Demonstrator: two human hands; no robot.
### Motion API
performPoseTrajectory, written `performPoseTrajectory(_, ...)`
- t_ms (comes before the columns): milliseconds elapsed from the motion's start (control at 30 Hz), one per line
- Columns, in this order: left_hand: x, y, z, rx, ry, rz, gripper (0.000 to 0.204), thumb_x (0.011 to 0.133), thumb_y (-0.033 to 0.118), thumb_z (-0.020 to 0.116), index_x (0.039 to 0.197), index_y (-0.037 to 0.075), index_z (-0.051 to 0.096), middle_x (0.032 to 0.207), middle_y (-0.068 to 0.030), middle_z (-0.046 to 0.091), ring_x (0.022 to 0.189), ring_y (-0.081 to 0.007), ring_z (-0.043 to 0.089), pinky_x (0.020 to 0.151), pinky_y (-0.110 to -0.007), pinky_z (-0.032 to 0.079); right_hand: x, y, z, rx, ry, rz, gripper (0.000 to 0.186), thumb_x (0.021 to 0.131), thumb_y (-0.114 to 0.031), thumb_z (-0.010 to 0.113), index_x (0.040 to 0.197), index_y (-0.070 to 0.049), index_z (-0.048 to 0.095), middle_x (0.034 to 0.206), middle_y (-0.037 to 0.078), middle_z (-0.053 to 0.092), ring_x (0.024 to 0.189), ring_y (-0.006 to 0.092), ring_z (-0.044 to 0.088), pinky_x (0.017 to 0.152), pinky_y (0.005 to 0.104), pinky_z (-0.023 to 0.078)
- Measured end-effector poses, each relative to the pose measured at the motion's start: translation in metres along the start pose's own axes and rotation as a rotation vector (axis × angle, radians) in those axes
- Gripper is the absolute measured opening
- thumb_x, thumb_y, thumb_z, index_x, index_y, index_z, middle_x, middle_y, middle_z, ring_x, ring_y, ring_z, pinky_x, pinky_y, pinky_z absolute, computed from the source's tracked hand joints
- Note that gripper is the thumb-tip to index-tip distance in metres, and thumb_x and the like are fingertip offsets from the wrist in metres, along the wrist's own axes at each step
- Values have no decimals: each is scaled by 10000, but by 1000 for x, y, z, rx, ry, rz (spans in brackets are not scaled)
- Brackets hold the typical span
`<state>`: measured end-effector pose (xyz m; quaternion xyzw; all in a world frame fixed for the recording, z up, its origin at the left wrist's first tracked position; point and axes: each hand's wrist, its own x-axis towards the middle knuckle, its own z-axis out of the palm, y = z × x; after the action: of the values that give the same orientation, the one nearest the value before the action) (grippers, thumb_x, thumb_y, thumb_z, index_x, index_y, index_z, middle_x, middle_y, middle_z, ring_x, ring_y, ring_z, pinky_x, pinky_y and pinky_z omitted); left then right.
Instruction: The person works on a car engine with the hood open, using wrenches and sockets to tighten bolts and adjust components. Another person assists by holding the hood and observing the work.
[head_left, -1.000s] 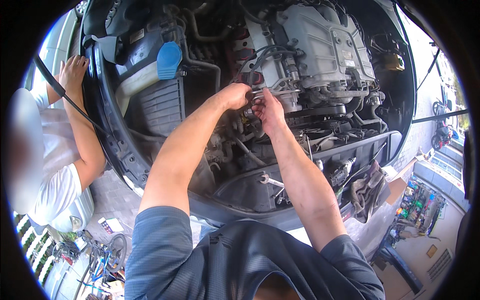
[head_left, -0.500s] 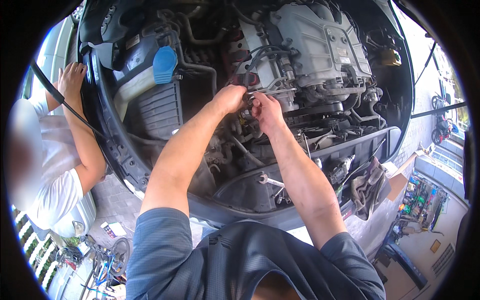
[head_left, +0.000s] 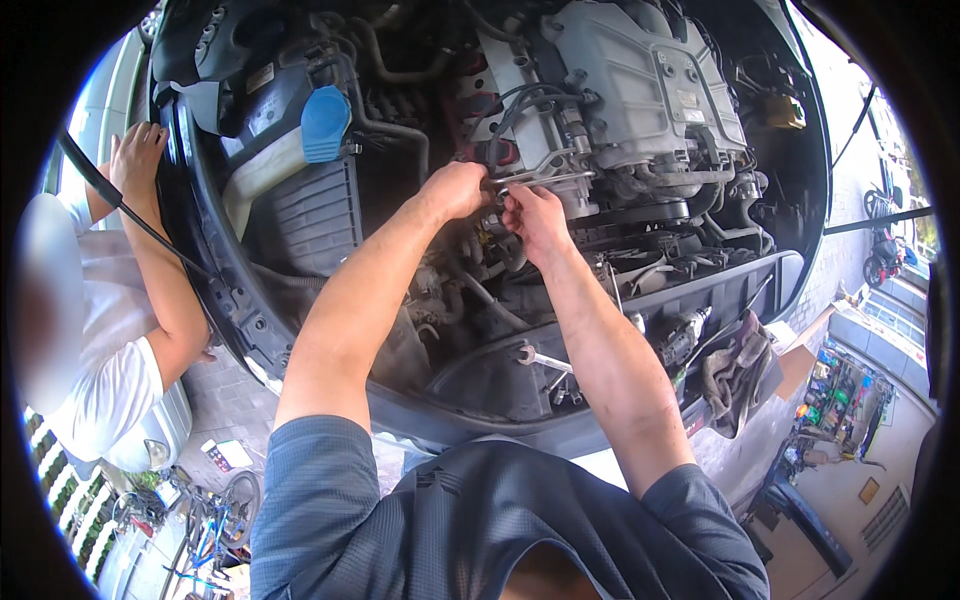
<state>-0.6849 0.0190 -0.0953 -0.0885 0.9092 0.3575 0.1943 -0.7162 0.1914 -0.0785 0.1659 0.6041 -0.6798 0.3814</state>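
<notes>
To the left of the engine cover [head_left: 640, 115], a reservoir cap [head_left: 327, 122] is placed. Before the cover, toward its left, the left hand [head_left: 457, 190] and right hand [head_left: 537, 218] are held side by side. Farther before it, a wrench [head_left: 543, 359] is laid leftward, a cloth [head_left: 735, 378] draped rightward.

A blue bicycle [head_left: 209, 545] stands lower left; a motorbike [head_left: 884, 240], far right.

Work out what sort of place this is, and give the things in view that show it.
Probably an outdoor driveway or yard used for car repair, though it could be a small workshop's forecourt: an exposed engine, a wrench lying in front of it, and block paving alongside.
</notes>
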Motion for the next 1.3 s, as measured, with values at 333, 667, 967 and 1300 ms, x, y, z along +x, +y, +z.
performPoseTrajectory(333,3,2,-2,-6,-56,45,275,826,135,723,1083,41,708,1069,-234,685,1048,-407,646,874,-459,519,-5,-6,4,28,36,51,105,935,-153,620,917,-52,595,730,15,601,566,142,579,506,272,441)
performPoseTrajectory(667,3,4,-3,9,-50,17,260,808,112,708,1061,52,705,1014,-222,699,1018,-397,659,845,-465,524,-2,-6,1,53,3,67,104,940,-161,621,932,-65,583,728,14,601,575,148,586,523,278,455)
performPoseTrajectory(967,5,3,-2,22,-45,130,221,794,79,689,1006,20,704,1000,-230,696,997,-407,661,816,-474,534,3,-3,-4,71,-9,85,105,946,-178,649,944,-88,594,727,5,605,614,154,588,578,295,471)
performPoseTrajectory(1300,8,-3,2,66,-54,133,217,805,128,687,1002,54,737,1016,-234,696,995,-398,666,839,-465,536,1,-4,-3,88,-23,90,110,938,-178,665,942,-101,586,724,4,606,611,158,586,585,295,466)
